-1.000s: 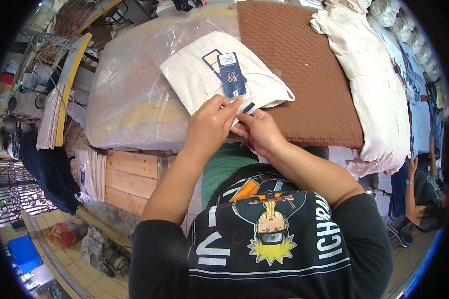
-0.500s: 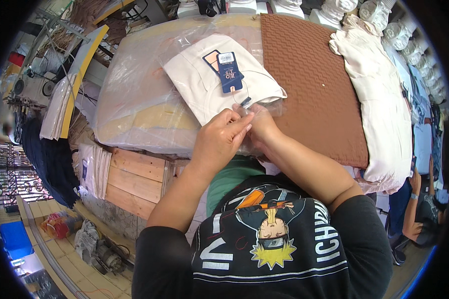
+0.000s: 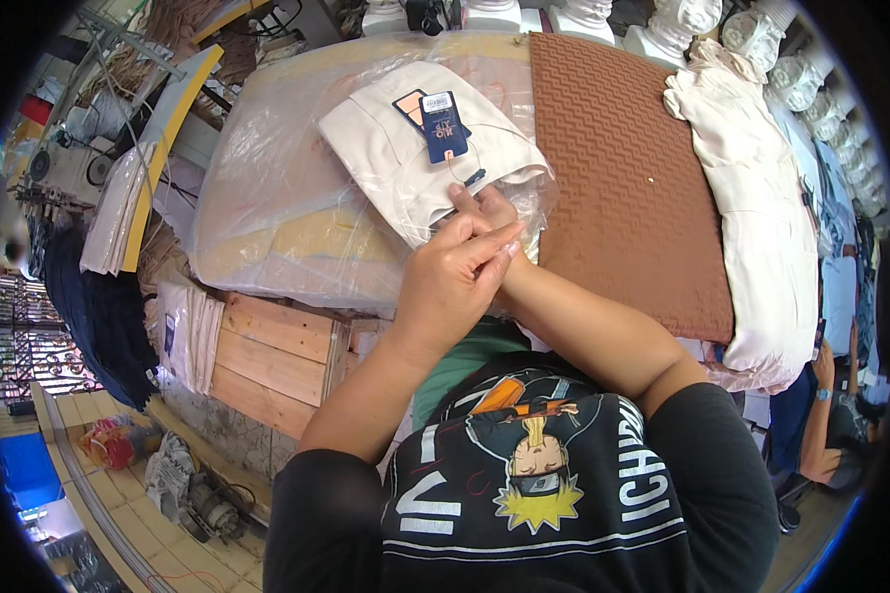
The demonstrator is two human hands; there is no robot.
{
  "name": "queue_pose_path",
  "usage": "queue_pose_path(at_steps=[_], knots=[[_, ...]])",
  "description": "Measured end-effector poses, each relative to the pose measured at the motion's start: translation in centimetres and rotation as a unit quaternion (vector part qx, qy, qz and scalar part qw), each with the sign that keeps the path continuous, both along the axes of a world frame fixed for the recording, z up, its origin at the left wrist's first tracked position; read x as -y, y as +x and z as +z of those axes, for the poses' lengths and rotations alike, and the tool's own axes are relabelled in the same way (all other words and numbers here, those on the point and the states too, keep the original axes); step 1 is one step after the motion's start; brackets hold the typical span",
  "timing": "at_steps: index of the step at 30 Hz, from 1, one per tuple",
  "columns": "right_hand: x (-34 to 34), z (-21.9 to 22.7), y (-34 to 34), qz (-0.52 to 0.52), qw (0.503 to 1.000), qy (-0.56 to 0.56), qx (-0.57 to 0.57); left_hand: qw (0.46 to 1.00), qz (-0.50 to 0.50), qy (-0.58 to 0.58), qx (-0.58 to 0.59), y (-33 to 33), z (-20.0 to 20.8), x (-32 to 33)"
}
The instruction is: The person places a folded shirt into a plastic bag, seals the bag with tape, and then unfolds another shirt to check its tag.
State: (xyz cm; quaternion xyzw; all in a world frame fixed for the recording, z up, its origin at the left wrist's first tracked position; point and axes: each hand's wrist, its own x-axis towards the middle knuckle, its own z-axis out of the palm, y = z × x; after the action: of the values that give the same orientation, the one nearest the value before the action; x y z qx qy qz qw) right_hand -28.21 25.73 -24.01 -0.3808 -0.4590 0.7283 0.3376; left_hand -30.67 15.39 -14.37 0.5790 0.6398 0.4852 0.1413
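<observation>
A folded cream garment [image 3: 391,133] lies on the table inside a clear plastic bag [image 3: 542,188]. Dark blue hang tags [image 3: 445,128], one with an orange panel, rest on top of it, tied by a thin string. The bag's mouth faces me. My right hand [image 3: 492,210] reaches into this mouth, its fingers stretched out against the garment's near edge beside the string. My left hand [image 3: 457,269] crosses close in front of the right wrist, fingers pinched together at the bag's lip; the pinched film is mostly hidden.
Plastic sheeting [image 3: 267,237] covers the table's left part; a brown textured mat [image 3: 623,188] covers the right. Piled cream cloth [image 3: 761,217] borders the mat. Bagged garments [image 3: 193,336] lie on a wooden crate [image 3: 267,361] at lower left. A person's arm [image 3: 819,425] shows far right.
The bagged garment has shifted slightly left and away from me. My right fingers show further inside the bag's mouth, which gapes wider. My left hand has moved slightly.
</observation>
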Motion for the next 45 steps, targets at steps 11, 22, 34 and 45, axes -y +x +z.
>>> queue_pose_path(at_steps=[11,22,34,45], knots=[[-1.2,-1.2,0.0,0.018,0.996,0.066,0.058,1.0,-0.009,-0.023,-0.013,0.7,-0.4,0.4],[2.7,3.3,13.2,0.199,0.973,0.115,0.034,0.997,-0.032,-0.06,0.028,3.2,-0.8,0.8],[-2.1,5.5,14.4,0.008,0.958,-0.199,-0.208,0.999,0.0,-0.023,0.039,6.2,0.3,-0.6],[-10.1,7.5,25.3,0.052,0.998,-0.007,-0.03,0.955,-0.296,-0.013,0.025,9.4,2.2,-2.2]])
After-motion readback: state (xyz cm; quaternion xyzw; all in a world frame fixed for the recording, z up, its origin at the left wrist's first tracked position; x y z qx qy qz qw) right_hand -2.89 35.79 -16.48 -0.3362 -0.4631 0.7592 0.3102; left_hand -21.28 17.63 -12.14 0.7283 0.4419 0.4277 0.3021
